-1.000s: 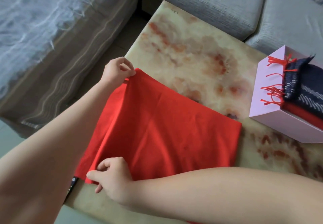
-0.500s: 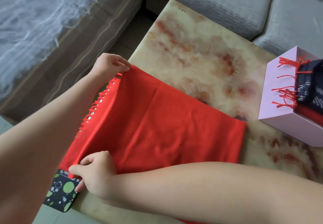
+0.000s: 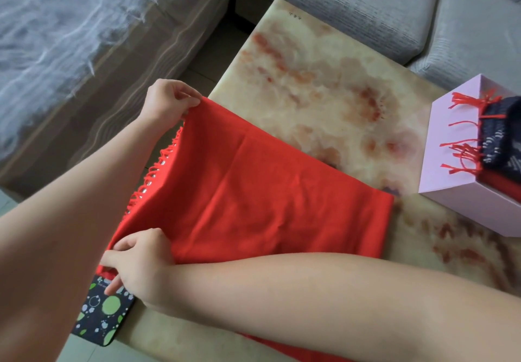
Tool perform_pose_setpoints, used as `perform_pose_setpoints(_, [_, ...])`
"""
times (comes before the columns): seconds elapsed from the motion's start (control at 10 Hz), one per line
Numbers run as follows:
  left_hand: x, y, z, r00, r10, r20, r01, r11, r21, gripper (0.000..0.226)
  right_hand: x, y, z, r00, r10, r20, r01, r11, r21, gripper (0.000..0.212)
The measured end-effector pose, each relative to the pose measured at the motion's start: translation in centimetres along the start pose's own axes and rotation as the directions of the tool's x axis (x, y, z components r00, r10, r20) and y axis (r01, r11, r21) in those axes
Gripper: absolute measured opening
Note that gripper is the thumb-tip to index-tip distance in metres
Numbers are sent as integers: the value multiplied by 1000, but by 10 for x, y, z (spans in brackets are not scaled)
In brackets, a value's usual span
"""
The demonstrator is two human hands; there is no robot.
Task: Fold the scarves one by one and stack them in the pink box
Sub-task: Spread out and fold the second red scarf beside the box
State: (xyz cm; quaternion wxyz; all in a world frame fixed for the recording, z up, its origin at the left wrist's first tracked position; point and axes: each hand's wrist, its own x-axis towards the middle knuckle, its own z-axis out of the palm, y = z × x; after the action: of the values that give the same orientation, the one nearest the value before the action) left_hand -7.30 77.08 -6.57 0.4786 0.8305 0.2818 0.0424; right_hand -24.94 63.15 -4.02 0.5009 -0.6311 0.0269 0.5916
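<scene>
A red fringed scarf (image 3: 253, 200) lies half folded on the marble-patterned table (image 3: 324, 85). My left hand (image 3: 166, 102) pinches its far left corner and lifts it off the table. My right hand (image 3: 138, 260), arm crossed in front of me, pinches the near left corner. The fringe hangs along the raised left edge between my hands. At the right edge stands the pink box (image 3: 451, 181), holding a folded red scarf with fringe over the wall and a dark blue patterned scarf (image 3: 499, 138) on top.
A grey sofa (image 3: 352, 3) wraps the table's far and left sides, with a narrow floor gap between. A black pad with green dots (image 3: 101, 313) sticks out from under the scarf at the table's near left corner.
Both hands have lifted the scarf's left edge up and a little leftward, exposing the fringe and uncovering the dotted pad beneath.
</scene>
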Motion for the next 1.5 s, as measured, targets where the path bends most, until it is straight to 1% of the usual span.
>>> perform_pose_setpoints(0.1, [-2, -2, 3, 999, -1, -38, 2, 1000, 19, 14, 6, 4, 2, 999, 32, 29, -32, 999, 29, 35])
perform_pose_setpoints(0.2, [-8, -3, 7, 999, 1, -41, 2, 998, 60, 15, 13, 2, 1, 996, 77, 33, -77, 997, -2, 30])
perform_pose_setpoints(0.3, [-14, -4, 8, 999, -7, -42, 11, 997, 81, 17, 21, -2, -4, 997, 62, 43, -60, 997, -53, 23])
perform_pose_setpoints(0.4, [-22, -8, 2, 992, -112, -63, 118, 988, 97, 33, 22, -1, -9, 988, 69, 137, -52, 991, -124, 12])
perform_pose_setpoints(0.5, [-35, -20, -11, 983, -164, -86, 173, 979, 109, 33, -6, -11, -22, 964, 90, 250, -69, 993, -92, 27])
perform_pose_setpoints(0.6, [-59, -27, -24, 979, -199, -49, 204, 971, 128, 35, -24, -12, -43, 970, -21, 240, 44, 995, -92, 21])
perform_pose_setpoints(0.7, [-94, -25, -35, 971, -238, 29, 232, 962, 142, 42, -26, -2, -76, 990, -100, 104, 121, 967, -222, 17])
perform_pose_setpoints(0.8, [-119, -31, -40, 965, -249, 85, 207, 919, 336, 44, -33, 6, -119, 993, -116, -24, 100, 928, -358, 20])
perform_pose_setpoints(0.9, [-129, -38, -42, 963, -244, 110, 196, 922, 335, 24, -46, 16, -153, 983, -138, -118, 79, 909, -409, 20])
perform_pose_setpoints(1.0, [-134, -40, -38, 980, -188, 64, 153, 920, 360, 20, -59, 29, -178, 970, -151, -192, 36, 865, -501, 21])
perform_pose_setpoints(1.1, [-139, -48, -28, 977, -204, -67, 214, 903, 372, 19, -66, 45, -200, 938, -242, -247, 62, 822, -567, 23])
perform_pose_setpoints(1.2, [-143, -58, -17, 951, -248, -185, 298, 893, 337, 25, -72, 52, -214, 924, -307, -227, 100, 769, -631, 27])
perform_pose_setpoints(1.3, [-150, -56, -7, 924, -197, -327, 315, 877, 362, 33, -83, 48, -230, 898, -371, -235, 129, 735, -665, 26])
perform_pose_setpoints(1.4, [-158, -45, 2, 936, -43, -349, 215, 855, 472, 34, -91, 44, -257, 818, -464, -340, 121, 717, -687, 22])
perform_pose_setpoints(1.5, [-172, -32, 16, 925, 121, -360, 83, 861, 503, 30, -99, 43, -295, 698, -518, -494, 55, 726, -685, 19])
